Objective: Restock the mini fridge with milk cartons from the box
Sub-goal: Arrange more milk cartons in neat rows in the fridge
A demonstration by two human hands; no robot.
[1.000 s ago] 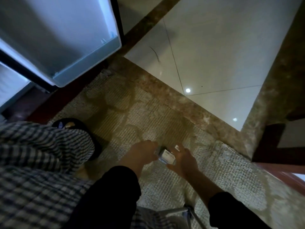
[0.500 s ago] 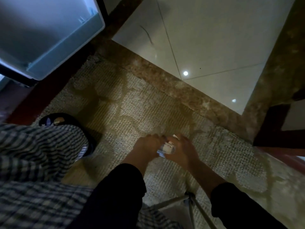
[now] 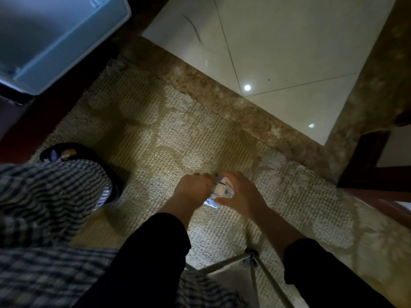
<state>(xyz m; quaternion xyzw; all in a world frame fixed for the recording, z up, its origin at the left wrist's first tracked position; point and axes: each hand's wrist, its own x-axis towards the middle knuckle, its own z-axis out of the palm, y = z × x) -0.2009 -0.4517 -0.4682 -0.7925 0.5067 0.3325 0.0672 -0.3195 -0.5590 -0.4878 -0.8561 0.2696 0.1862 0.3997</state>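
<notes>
Both hands, left hand [image 3: 193, 189] and right hand [image 3: 241, 195], clasp one milk carton [image 3: 221, 190]; fridge door [image 3: 55, 38] at ten o'clock waits; stocking remains.

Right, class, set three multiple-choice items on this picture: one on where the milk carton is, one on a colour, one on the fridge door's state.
1. Where is the small white-and-blue milk carton?
A. in a cardboard box
B. held between the left hand and right hand, over the beige patterned carpet
C. on a table

2. What colour are the long sleeves?
A. red
B. yellow
C. black

3. The pale mini fridge door is:
A. open
B. shut
C. taped over

Answers: B, fingers of both hands curl round it; C, both forearms are clad in black; A, its inner shelf faces the camera.
</notes>
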